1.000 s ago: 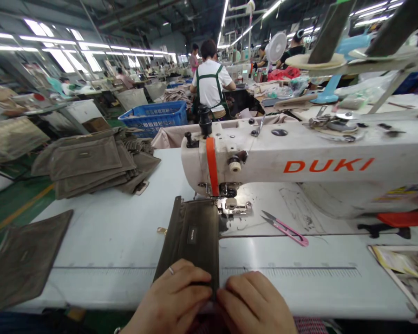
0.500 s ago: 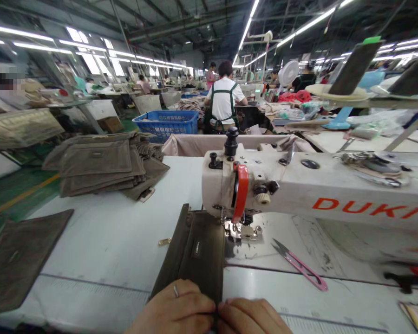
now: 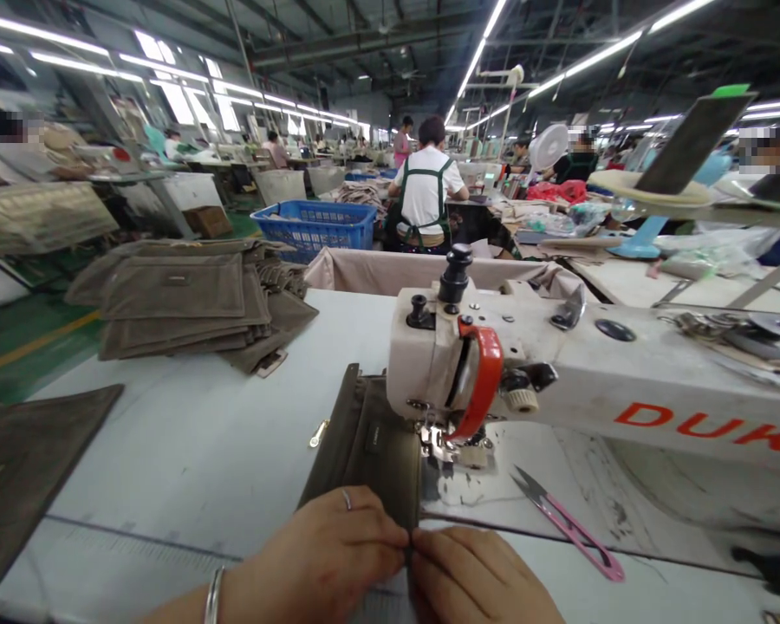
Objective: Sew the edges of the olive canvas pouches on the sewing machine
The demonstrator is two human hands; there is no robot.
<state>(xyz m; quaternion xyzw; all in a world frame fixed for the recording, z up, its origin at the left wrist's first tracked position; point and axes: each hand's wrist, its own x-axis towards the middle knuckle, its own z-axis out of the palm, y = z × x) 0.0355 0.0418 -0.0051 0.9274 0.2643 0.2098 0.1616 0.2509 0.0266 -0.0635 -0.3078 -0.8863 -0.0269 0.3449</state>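
A dark olive fabric panel (image 3: 370, 438) with a small label lies on the white table, its far end under the presser foot (image 3: 443, 444) of a white DUKI sewing machine (image 3: 559, 373). My left hand (image 3: 328, 559), wearing a ring and a bangle, rests closed on the panel's near end. Beside it, touching fingertip to fingertip, my right hand (image 3: 477, 576) pinches the panel's right edge.
Pink thread snips (image 3: 568, 524) lie right of the needle. A stack of olive fabric pieces (image 3: 182, 303) sits at the far left, and another dark piece (image 3: 19, 468) at the near left edge. A blue crate (image 3: 315, 227) and seated workers (image 3: 425, 186) are beyond the table.
The view has shifted left and tilted, so the machine head appears further right. The panel has fed further under the presser foot, and both hands have moved with it while still gripping its near end.
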